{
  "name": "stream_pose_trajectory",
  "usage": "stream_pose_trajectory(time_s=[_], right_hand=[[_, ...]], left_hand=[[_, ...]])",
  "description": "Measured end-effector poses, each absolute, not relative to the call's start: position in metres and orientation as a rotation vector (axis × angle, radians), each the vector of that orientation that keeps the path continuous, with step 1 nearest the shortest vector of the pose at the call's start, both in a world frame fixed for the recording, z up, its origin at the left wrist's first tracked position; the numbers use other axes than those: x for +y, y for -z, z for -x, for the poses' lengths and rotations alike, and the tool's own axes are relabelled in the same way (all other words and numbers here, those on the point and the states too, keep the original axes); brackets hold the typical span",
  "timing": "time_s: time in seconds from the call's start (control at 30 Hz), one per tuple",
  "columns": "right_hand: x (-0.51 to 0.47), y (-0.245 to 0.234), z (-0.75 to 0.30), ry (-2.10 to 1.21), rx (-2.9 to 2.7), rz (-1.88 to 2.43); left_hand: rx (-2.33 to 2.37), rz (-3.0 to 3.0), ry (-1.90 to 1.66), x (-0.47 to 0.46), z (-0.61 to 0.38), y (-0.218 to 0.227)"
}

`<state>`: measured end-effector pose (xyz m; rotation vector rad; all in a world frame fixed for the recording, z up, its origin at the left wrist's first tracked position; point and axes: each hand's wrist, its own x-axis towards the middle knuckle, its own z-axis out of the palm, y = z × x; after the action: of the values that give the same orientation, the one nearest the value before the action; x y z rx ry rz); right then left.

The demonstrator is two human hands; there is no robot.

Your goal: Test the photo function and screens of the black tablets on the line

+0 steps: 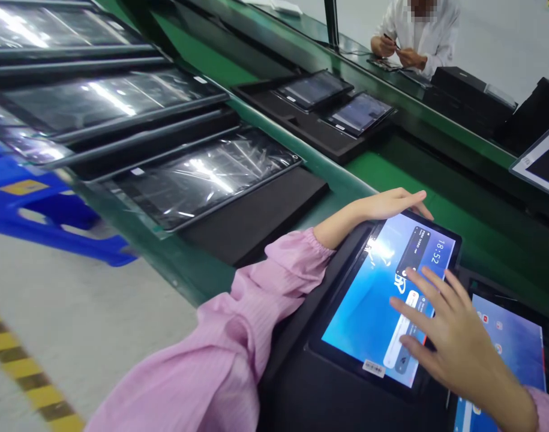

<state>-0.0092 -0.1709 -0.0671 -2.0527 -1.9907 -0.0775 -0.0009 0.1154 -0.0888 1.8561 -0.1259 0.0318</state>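
The tablet (pixel 350 324) in the black tray (pixel 328 396) is already lit, the right hand (pixel 461 339) spreads open over it, I can't tell if the left hand (pixel 393 204) at its edge grips, and dark tablets (pixel 211 180) seem left.

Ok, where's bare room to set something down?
Bare green surface between the black tray of two dark tablets and the left hand. Crowded: the lit blue-screened tablets, overlapped by the right hand; and the film-wrapped black tablets, upper left.
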Motion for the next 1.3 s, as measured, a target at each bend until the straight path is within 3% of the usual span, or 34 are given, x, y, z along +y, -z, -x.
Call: stream_pose_trajectory(time_s=[0.17,0.47,1.3], right_hand=[[-0.187,0.056,-0.026,0.312,-1.769,2.147],[-0.194,0.057,-0.023,0.327,-1.783,2.047],[-0.140,0.054,0.028,-0.061,-2.368,1.778]], left_hand=[[-0.122,-1.890,-0.027,0.114,0.002,0.085],[-0.175,-1.947,-0.059,0.115,0.000,0.086],[-0.219,-1.980,-0.074,0.111,-0.001,0.084]])
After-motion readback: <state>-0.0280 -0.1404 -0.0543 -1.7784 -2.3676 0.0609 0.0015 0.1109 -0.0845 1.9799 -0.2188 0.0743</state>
